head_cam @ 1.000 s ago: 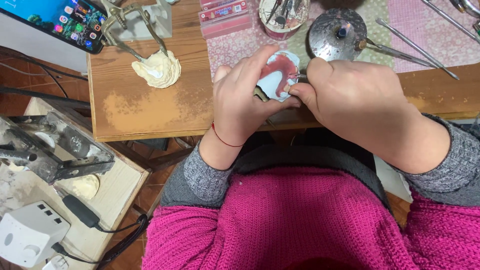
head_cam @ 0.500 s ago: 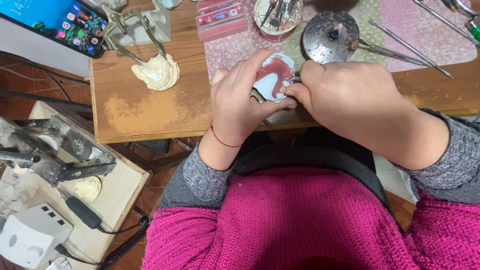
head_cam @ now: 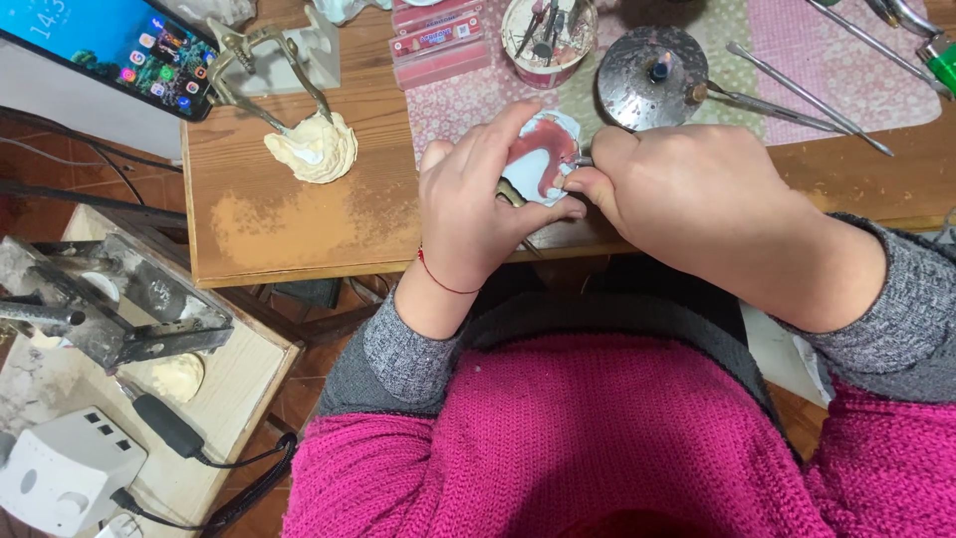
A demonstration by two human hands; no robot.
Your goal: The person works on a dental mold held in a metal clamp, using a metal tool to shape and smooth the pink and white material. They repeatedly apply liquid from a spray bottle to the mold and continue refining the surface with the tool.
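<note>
— Left hand [head_cam: 478, 194] is wrapped round that pink and white dental model [head_cam: 546, 157], thumb under, fingers curled over the top. Right hand [head_cam: 687, 199] is pinched narrow on a thin metal tool whose tip meets the model's right edge

— Anything different from a second ago?

— Barely. Both hands have kept their grip; the model sat the same way between them, just at the near edge of the tabletop [head_cam: 299, 219]. So the fine work on it carries on in one spot

— Room to move?

— Tight beyond the model: a round metal dish [head_cam: 652, 75] just behind it, long steel instruments [head_cam: 797, 95] to the right of that, a cup of burs [head_cam: 548, 35] behind. Left of the model lies bare wood up to a cream plaster lump [head_cam: 314, 149]. Nearer than the model the tabletop ends, with only the pink jumper [head_cam: 597, 438] below
</note>
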